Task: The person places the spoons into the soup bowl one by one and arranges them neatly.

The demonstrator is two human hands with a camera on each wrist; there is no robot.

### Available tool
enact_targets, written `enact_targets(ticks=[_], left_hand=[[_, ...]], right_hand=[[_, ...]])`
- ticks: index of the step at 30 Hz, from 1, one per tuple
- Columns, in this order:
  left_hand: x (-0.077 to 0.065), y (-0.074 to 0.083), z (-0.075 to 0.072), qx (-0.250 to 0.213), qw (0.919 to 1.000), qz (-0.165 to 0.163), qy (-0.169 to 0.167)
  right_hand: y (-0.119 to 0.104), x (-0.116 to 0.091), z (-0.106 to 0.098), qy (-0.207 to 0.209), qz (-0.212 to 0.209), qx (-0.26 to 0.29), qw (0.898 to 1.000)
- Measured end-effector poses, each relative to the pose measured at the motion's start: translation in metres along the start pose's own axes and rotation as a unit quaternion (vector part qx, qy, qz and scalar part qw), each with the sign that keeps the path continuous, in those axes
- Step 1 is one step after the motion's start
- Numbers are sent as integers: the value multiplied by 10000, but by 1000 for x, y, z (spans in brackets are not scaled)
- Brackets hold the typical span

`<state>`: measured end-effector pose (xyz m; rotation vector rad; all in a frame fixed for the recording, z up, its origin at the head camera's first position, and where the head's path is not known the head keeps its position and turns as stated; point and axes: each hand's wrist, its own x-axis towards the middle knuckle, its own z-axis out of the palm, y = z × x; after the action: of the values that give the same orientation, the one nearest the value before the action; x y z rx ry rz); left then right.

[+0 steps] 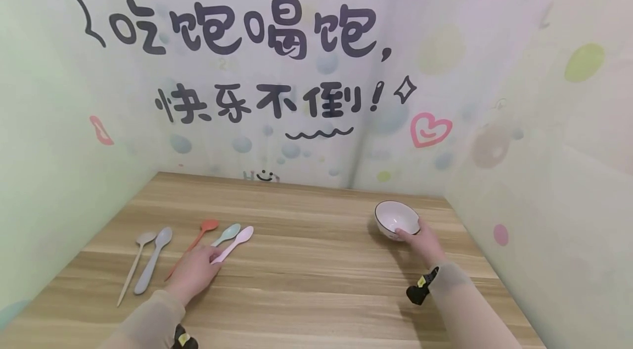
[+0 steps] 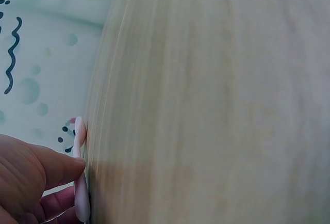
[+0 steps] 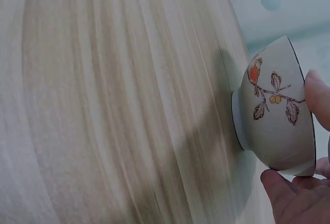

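Note:
At the left of the table, my left hand (image 1: 195,272) pinches a pale pink spoon (image 1: 242,236) by its handle. In the left wrist view the thumb presses on this spoon (image 2: 81,198), which lies close to the tabletop. Just beside it is a mint-green spoon (image 1: 229,232), its handle partly hidden by the hand. An orange-red spoon (image 1: 209,225) also runs partly behind that hand. Over on the right, my right hand (image 1: 424,242) grips the rim and side of a white bowl (image 1: 393,214). A bird and branch decorate the bowl's outside. Whether its foot touches the table cannot be told.
A beige spoon (image 1: 133,269) and a grey-lavender spoon (image 1: 154,261) lie left of my left hand. The wooden table (image 1: 306,283) meets a printed wall (image 1: 296,156) at the back, with plainer walls at both sides.

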<state>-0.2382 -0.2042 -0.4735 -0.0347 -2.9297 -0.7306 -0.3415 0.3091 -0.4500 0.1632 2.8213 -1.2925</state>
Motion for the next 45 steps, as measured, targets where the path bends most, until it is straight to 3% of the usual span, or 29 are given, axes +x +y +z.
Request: enact_targets(ticks=[10, 20, 45], left_hand=[[2, -2, 2, -69, 10000, -8, -19], [2, -4, 4, -103, 9999, -15, -16], [-2, -2, 1, -92, 9999, 34, 28]], right_hand=[[3, 3, -1, -112, 90, 238, 9996], [-4, -4, 6, -102, -298, 228, 9992], [-24, -16, 36, -384, -592, 408, 9967]])
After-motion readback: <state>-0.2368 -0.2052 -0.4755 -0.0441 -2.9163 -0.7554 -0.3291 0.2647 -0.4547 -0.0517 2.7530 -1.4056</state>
